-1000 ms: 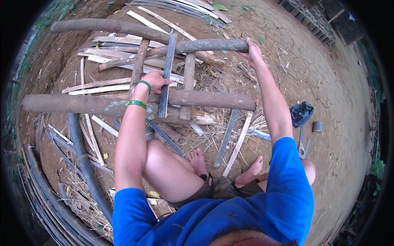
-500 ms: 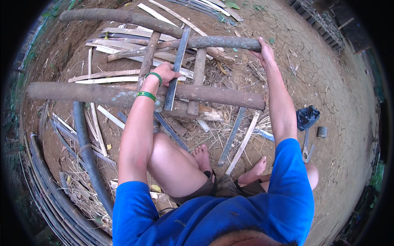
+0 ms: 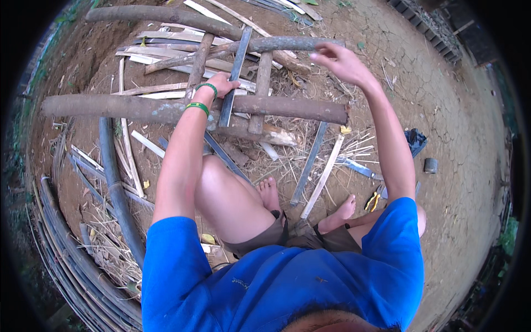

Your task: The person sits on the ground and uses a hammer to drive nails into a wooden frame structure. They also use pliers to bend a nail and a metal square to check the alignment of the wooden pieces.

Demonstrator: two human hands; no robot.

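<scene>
My left hand [image 3: 224, 84], with green bands on the wrist, is closed on a dark bamboo strip [image 3: 237, 73]. The strip lies crosswise over two roughly parallel wooden poles, the near pole [image 3: 293, 107] and the far pole [image 3: 293, 43]. Short wooden crosspieces run between these poles on either side of the strip: the left crosspiece [image 3: 199, 65] and the right crosspiece [image 3: 262, 83]. Near the right end of the far pole, my right hand [image 3: 344, 62] is raised with thumb and fingers apart, nothing visible in it.
Split bamboo pieces [image 3: 160, 52] lie scattered beneath and behind the poles. A thick bamboo pole [image 3: 115, 182] and a bundle of long canes [image 3: 74, 254] lie at left. At right are a machete [image 3: 360, 167], yellow-handled pliers [image 3: 373, 200], a black plastic bag [image 3: 416, 141] and a small can [image 3: 431, 165].
My right hand has come off the end of the far pole and moved left, its fingers now apart. My left hand still grips the bamboo strip. Pliers and machete now show beside my right arm.
</scene>
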